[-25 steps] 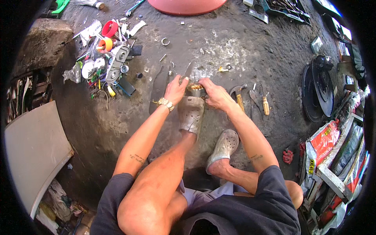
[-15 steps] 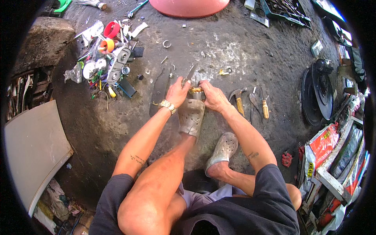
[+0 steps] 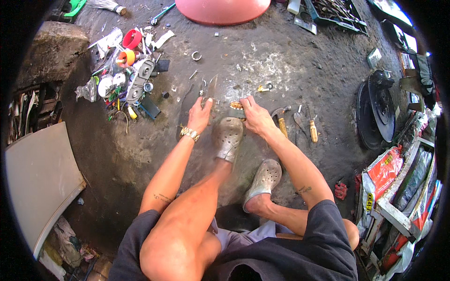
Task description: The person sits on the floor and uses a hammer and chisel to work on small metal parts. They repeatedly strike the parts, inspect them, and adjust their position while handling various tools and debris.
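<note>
My left hand (image 3: 200, 115) is closed round a knife (image 3: 213, 87), its blade pointing away from me and tilted slightly right. My right hand (image 3: 256, 116) grips a small metal motor part with copper-coloured windings (image 3: 236, 107), just beyond the toe of my left clog (image 3: 228, 136). Thin pieces stand up from the part by my right fingertips; their kind is too small to tell. Whether the clog presses on the part cannot be seen. A hammer (image 3: 282, 125), pliers (image 3: 300, 120) and a screwdriver (image 3: 313, 130) lie right of my right hand.
Plastic scraps and small parts (image 3: 124, 77) are heaped at the far left. A pink basin (image 3: 222, 11) stands at the far edge, with an open case (image 3: 335, 14) beside it. Black round discs (image 3: 375, 110) are at the right. A pale panel (image 3: 44, 180) leans at the left.
My left hand with the knife has drawn left, away from the motor part. The blade now stands clear of it. My right hand remains at the part.
</note>
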`<control>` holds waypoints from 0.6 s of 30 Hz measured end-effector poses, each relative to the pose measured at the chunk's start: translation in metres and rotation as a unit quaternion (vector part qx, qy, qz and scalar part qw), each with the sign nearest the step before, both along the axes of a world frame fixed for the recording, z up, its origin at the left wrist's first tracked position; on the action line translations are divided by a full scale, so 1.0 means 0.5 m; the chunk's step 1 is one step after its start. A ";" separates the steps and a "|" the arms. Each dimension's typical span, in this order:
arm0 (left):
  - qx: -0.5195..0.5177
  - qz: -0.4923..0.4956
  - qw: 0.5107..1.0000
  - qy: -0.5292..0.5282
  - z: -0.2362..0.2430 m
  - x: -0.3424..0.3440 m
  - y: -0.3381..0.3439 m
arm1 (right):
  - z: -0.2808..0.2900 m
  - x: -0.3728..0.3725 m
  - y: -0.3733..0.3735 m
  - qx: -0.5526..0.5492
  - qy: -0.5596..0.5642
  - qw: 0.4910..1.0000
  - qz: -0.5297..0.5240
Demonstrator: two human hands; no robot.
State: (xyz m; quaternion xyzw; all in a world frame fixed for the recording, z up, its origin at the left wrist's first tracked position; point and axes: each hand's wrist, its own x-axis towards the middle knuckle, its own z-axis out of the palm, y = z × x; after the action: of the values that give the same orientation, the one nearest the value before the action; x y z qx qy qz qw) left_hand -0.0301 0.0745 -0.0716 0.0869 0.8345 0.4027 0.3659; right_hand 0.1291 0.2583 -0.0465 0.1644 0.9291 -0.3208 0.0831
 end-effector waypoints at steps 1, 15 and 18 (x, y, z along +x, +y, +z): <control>0.027 0.021 0.999 -0.030 0.007 0.007 -0.006 | 0.002 0.008 0.000 -0.018 -0.007 1.000 -0.007; -0.017 0.043 0.997 -0.054 0.072 0.042 -0.020 | -0.089 0.057 -0.029 0.012 0.156 0.985 -0.071; 0.010 -0.028 0.995 0.093 0.009 0.011 -0.018 | -0.086 0.026 -0.045 0.002 0.184 0.979 -0.083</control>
State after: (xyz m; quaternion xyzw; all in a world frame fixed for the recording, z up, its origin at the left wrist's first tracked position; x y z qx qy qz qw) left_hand -0.0249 0.0657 -0.0670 0.1506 0.8582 0.3909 0.2967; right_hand 0.1422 0.2359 -0.0892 0.1789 0.9122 -0.3499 -0.1165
